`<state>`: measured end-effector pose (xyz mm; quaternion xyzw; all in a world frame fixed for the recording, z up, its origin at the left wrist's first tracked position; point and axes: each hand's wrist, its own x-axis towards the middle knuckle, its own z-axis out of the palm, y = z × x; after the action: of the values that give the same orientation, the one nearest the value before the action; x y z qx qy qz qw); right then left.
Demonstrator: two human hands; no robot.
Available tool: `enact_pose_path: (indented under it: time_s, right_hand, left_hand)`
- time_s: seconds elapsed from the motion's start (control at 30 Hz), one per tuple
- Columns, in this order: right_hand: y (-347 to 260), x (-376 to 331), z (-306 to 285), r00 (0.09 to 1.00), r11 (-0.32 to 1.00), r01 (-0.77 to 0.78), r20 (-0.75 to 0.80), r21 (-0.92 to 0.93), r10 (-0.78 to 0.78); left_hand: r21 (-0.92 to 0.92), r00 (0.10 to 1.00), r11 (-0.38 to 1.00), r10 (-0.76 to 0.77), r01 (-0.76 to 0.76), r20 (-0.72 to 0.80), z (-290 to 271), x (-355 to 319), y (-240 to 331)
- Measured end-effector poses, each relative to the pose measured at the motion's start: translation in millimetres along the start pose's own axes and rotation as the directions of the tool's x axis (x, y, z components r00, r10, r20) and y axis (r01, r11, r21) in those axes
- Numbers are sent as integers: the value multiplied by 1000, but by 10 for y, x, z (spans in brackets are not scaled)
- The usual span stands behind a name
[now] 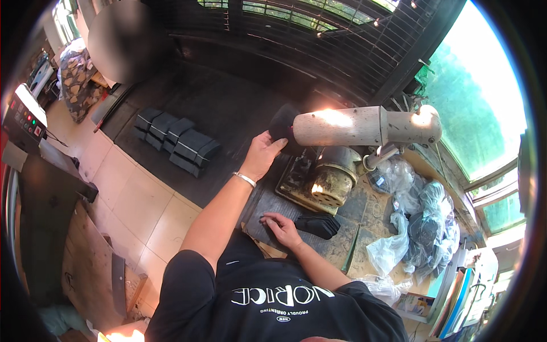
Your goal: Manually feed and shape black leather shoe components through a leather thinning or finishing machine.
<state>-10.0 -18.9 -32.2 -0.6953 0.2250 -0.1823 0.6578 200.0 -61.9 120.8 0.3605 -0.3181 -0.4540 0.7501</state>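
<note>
Black rounded pad point(282, 121) sat against the left end of the pale horizontal machine cylinder point(336, 126), and my left hand point(263, 153) was on it, fingers wrapped round its lower edge, so clamped on the pad. Silver bracelet point(245, 179) on that wrist. Right hand point(282, 228) lay flat on the grimy workbench point(336, 242), fingers spread and loose, gripping nothing, fingertips just beside a stack of thin black pieces point(319, 225) on the bench. Hands well apart, left up at the machine, right low near my torso. Rusty round motor housing point(332, 182) sat under the cylinder, between both hands and the window side. Clear plastic bags with dark contents point(424, 225) were piled to the right. Rows of black blocks point(176, 141) lay on the dark floor mat point(228, 108) to the left, well clear of the bench.
</note>
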Motion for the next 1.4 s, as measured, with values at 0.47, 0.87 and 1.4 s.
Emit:
enact_pose_path:
  time_s: [0.47,0.87,1.4]
  right_hand:
    - [9,1,10,1000,1000,5,-7,11,-5]
    - [-3,0,19,1000,999,-10,-12,37,10]
    - [-24,-7,12,1000,1000,-6,-10,5,6]
  left_hand:
    - [33,996,996,-85,85,-23,-114,-348,-15]
    - [-35,996,996,-80,81,33,-55,-127,-26]
    - [35,994,993,-111,110,23,-17,-297,17]
